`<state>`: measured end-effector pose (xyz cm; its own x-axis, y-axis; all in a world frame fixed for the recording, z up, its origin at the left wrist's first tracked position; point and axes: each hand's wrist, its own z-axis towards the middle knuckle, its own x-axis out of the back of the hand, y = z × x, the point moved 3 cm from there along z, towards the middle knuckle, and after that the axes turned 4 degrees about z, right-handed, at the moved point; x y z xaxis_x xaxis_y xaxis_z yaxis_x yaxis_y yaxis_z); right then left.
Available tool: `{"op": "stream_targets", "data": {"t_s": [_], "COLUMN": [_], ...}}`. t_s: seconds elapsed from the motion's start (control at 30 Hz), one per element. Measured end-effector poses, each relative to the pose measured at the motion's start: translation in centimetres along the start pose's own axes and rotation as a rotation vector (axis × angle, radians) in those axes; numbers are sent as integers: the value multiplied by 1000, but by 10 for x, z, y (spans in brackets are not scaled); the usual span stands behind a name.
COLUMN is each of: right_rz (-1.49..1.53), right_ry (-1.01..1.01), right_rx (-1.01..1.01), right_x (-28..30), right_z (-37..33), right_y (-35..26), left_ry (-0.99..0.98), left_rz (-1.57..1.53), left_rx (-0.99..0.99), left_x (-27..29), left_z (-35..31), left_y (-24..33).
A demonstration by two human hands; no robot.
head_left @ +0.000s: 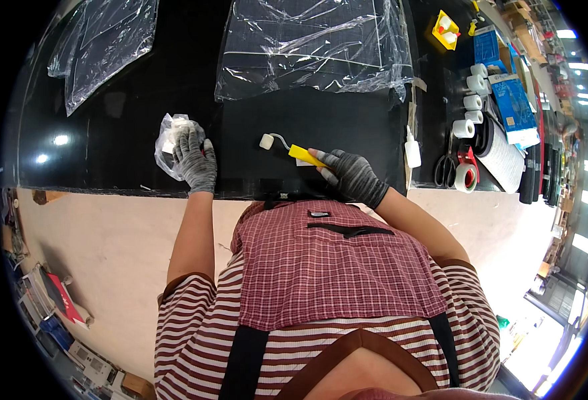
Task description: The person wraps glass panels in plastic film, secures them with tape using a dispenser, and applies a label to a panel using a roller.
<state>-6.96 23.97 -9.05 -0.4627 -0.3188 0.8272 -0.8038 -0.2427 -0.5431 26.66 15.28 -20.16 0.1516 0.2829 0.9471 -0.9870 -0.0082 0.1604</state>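
Note:
My right hand (pixel 356 176), in a grey knit work glove, is closed around the yellow handle of a small paint roller (pixel 299 153). The roller's bent wire ends in a short white roller head (pixel 266 141), which points left over the black tabletop. To the left, my left hand (pixel 195 162), gloved the same way, lies with fingers stretched out over a crumpled clear plastic bag (pixel 167 155). White material shows inside that bag, but its kind is hard to make out. A small red spot shows by my left thumb.
Clear plastic-wrapped dark sheets (pixel 314 50) lie at the far side, with another wrapped piece (pixel 111 47) at far left. Rightward are a white squeeze bottle (pixel 412 150), black scissors (pixel 446 167), a red tape dispenser (pixel 467 175), several white rolls (pixel 473 102) and a yellow tray (pixel 445 31).

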Motion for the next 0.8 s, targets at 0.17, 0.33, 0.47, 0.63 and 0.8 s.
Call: {"op": "stream_targets", "data": {"t_s": [0.17, 0.33, 0.47, 0.63, 0.8], "right_rz": [-2, 260, 63, -78, -74], "right_ry": [-14, 45, 105, -104, -103], "right_rx": [-68, -127, 98, -69, 19], "right_x": [6, 34, 19, -7, 2], "right_z": [-77, -135, -98, -9, -20], "right_y": [62, 82, 53, 10, 3], "left_ry": [5, -17, -24, 18, 35], "left_rz": [-5, -25, -13, -61, -38], "left_rx": [2, 9, 5, -7, -17], "left_x": [2, 1, 1, -2, -1], "left_z": [-2, -4, -3, 1, -2], "left_y": [1, 1, 1, -1, -1]}}
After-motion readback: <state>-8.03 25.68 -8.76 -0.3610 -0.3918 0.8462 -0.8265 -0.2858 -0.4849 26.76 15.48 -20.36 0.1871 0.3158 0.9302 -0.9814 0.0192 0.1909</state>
